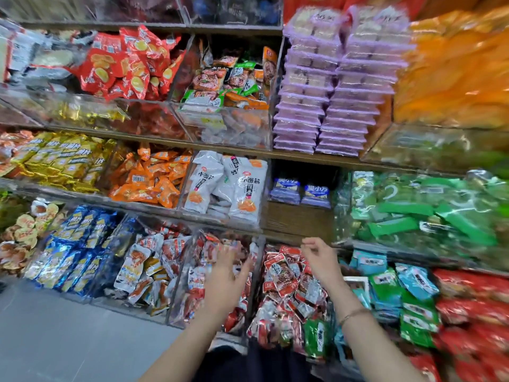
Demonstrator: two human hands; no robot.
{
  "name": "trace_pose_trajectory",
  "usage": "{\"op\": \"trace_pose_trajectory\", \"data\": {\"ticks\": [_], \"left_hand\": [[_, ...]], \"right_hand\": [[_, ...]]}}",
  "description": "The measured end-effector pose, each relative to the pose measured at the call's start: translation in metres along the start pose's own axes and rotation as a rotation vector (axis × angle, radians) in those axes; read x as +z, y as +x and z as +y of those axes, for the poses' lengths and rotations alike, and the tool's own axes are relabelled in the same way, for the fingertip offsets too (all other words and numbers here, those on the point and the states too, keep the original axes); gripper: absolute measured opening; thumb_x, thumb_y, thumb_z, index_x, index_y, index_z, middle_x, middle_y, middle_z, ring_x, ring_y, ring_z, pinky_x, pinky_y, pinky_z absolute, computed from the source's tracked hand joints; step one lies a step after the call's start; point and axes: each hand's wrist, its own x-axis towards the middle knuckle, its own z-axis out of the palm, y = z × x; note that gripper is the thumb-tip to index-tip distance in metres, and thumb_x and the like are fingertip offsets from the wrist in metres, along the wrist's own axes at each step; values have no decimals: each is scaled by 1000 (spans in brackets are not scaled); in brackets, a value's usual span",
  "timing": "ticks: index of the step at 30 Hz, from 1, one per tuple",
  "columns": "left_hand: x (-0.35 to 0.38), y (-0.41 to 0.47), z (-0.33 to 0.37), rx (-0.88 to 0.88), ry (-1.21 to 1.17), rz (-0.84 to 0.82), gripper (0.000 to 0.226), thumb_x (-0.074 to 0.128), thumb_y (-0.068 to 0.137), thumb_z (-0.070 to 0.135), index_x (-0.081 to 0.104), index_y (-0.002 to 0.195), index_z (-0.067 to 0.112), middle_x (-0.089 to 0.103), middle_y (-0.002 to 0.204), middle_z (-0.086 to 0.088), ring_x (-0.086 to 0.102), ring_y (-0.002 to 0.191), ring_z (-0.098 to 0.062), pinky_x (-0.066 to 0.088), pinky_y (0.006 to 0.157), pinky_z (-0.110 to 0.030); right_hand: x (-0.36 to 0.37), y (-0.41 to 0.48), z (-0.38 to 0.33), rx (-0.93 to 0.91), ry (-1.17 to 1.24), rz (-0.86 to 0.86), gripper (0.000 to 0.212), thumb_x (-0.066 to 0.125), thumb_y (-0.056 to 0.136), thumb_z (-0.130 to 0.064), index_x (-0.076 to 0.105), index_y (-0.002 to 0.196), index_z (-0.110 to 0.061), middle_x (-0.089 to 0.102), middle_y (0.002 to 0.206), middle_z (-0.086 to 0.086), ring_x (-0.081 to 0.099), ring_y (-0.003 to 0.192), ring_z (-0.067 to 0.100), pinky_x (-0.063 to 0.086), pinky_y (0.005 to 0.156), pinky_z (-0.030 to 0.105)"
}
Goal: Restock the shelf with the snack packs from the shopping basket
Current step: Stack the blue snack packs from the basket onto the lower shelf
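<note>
Both hands empty. Left hand (224, 274) has a spread grip, fingers apart, hovering over the bottom-row bin of red and white packs (209, 271) (touching or not, cannot tell, motion blur). Right hand (321, 259) has a loosely curled grip, fingers half closed on nothing, above the neighbouring bin of red snack packs (286, 274); bracelet (354, 315) on that wrist. Packs there lie jumbled, small, shiny. Behind, the middle shelf (297, 219) has a mostly bare wooden slot holding two purple packs (300, 191), with white packs (225, 186) just left. Higher up, stacked lilac packs (330, 106). Basket not visible.
</note>
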Motion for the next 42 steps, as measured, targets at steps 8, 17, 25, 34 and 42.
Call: {"op": "trace_pose_trajectory", "data": {"ticks": [8,17,25,34,42], "left_hand": [[-2,-103,-56,-143,157,-743,26,51,95,44,54,84,20,53,73,5,49,71,-12,33,63,-25],[24,-230,-91,-255,121,-873,18,52,97,28,61,90,14,60,97,-2,59,89,-17,42,76,-22],[62,-283,-76,-278,115,-909,28,53,96,15,57,68,16,56,86,-5,56,77,-20,49,85,-36],[164,-334,-8,-359,121,-845,17,56,93,14,59,77,16,64,90,-8,57,77,-20,42,71,-25],[265,-392,48,-390,196,-807,14,60,91,19,50,81,21,59,92,-5,56,88,-20,33,71,-22]], "right_hand": [[15,-152,115,209,48,31,9,55,91,-3,64,91,-7,62,85,8,56,85,18,41,77,29],[15,-311,223,506,-24,32,16,56,89,-2,70,86,-8,59,85,5,54,84,15,38,72,24],[-39,-388,292,744,156,223,16,51,88,3,61,78,-4,57,69,16,52,59,23,34,55,25],[-168,-401,378,742,42,260,27,52,90,-8,58,64,-7,58,65,15,53,62,25,41,62,31],[-258,-385,456,747,-117,-29,29,63,88,-24,48,65,-16,50,60,0,47,58,12,31,52,21]]}}
